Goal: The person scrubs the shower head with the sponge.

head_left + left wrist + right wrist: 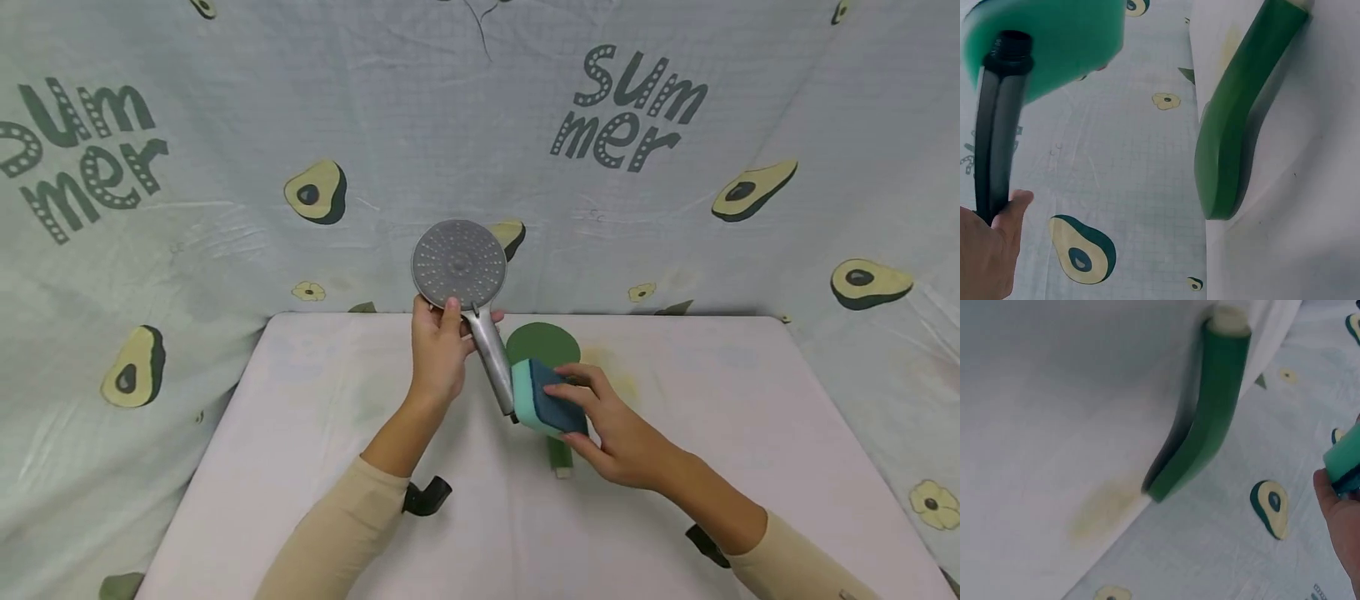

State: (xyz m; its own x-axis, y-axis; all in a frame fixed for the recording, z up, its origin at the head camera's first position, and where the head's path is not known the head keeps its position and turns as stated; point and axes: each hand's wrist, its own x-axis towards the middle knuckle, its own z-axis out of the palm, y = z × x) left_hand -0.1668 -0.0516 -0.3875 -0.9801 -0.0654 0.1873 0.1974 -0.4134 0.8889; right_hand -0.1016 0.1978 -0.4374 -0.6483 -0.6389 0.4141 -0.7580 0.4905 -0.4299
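My left hand [441, 354] grips a silver-grey shower head [459, 262] just under its round, nozzle-dotted face, thumb in front. The face points toward the head camera and the handle slants down to the right, its dark threaded end seen in the left wrist view. My right hand [618, 437] pinches a sponge [558, 404], light teal on one side and dark blue on the other. The sponge's teal side is at the handle's lower end. Behind and below the sponge lies a green object [542, 343] shaped like a shower head, with a round head and a pale handle end [1230, 320].
A white-covered table [315, 375] carries faint yellowish marks. Behind it hangs a pale cloth [420, 125] printed with avocados, flowers and "summer" lettering. Black pieces [427, 497] show beside both forearms.
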